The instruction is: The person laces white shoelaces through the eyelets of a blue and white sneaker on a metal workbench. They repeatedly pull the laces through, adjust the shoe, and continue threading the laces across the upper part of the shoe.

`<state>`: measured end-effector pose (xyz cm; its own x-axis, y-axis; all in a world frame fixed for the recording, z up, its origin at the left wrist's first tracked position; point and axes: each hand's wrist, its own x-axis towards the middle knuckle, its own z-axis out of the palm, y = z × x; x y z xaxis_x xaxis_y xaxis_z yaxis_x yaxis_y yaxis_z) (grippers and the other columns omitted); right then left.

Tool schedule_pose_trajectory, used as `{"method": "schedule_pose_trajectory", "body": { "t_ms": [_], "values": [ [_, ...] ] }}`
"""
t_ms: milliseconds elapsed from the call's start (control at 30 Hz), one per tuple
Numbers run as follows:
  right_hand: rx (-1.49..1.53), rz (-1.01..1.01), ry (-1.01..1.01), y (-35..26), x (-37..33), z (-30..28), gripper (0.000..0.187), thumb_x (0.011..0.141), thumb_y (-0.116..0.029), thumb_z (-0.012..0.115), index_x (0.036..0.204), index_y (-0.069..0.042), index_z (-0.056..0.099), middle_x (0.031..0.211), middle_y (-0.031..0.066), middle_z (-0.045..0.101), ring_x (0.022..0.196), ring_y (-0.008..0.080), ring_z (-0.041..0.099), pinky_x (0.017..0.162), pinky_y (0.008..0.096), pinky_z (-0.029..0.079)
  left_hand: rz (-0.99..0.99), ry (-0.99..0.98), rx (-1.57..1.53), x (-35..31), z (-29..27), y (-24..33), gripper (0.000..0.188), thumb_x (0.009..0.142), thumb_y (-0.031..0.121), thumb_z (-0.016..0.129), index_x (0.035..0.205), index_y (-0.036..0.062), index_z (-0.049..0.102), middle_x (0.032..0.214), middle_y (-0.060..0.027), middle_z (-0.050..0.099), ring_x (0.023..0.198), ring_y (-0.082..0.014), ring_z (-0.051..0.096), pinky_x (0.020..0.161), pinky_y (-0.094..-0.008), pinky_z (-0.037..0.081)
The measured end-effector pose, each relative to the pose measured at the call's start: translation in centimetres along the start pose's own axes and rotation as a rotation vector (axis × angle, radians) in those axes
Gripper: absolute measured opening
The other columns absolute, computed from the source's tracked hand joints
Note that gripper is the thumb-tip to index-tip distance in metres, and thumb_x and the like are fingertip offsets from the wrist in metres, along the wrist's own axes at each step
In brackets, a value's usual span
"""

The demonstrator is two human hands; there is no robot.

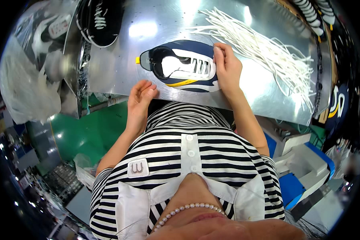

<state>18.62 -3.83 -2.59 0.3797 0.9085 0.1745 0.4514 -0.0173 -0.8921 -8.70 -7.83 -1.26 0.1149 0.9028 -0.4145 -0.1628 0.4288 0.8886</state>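
Note:
A navy, white and yellow shoe upper (190,66) lies on its side-to-side length across the metal table, heel toward the left and toe toward the right. White laces run across its tongue area, and a yellow tab sticks out at the heel. My right hand (229,71) is at the toe end, its thumb and fingers closed on the edge of the upper. Near the table's front edge, below the heel, my left hand (141,96) has loosely bent fingers, apart from the upper, with nothing visible in them.
White shoelaces (264,52) lie in a long loose bundle at the right of the metal table (116,74). A black shoe (101,20) stands at the back left. Clear plastic bags (26,84) hang at the left; more uppers (337,105) are at the far right.

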Motion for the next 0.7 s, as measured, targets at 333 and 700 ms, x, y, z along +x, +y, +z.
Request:
{"method": "schedule_pose_trajectory", "body": {
  "t_ms": [333, 700],
  "values": [
    [0.276, 0.09, -0.117, -1.7, 1.6, -0.1, 0.02, 0.097, -0.015, 0.057, 0.108, 0.001, 0.062, 0.082, 0.0086, 0.065, 0.074, 0.0152, 0.059, 0.069, 0.0289, 0.047, 0.055, -0.457, -0.656, 5.4, 5.2, 6.6, 0.038, 0.091, 0.011, 0.064, 0.127, 0.002, 0.055, 0.122, -0.0093, 0.064, 0.111, -0.0223, 0.062, 0.098, -0.0374, 0.049],
    [-0.691, -0.456, -0.1, 2.2, 4.3, -4.4, 0.024, 0.078, -0.009, 0.07, 0.102, -0.009, 0.065, 0.097, 0.0083, 0.061, 0.095, 0.0293, 0.055, 0.081, 0.0437, 0.039, 0.685, 0.569, 1.279, 19.5, 1.5, 13.3, 0.04, 0.088, 0.011, 0.057, 0.123, -0.0086, 0.049, 0.106, -0.0251, 0.063, 0.096, -0.0397, 0.063, 0.082, -0.0458, 0.052]
  ]
}}
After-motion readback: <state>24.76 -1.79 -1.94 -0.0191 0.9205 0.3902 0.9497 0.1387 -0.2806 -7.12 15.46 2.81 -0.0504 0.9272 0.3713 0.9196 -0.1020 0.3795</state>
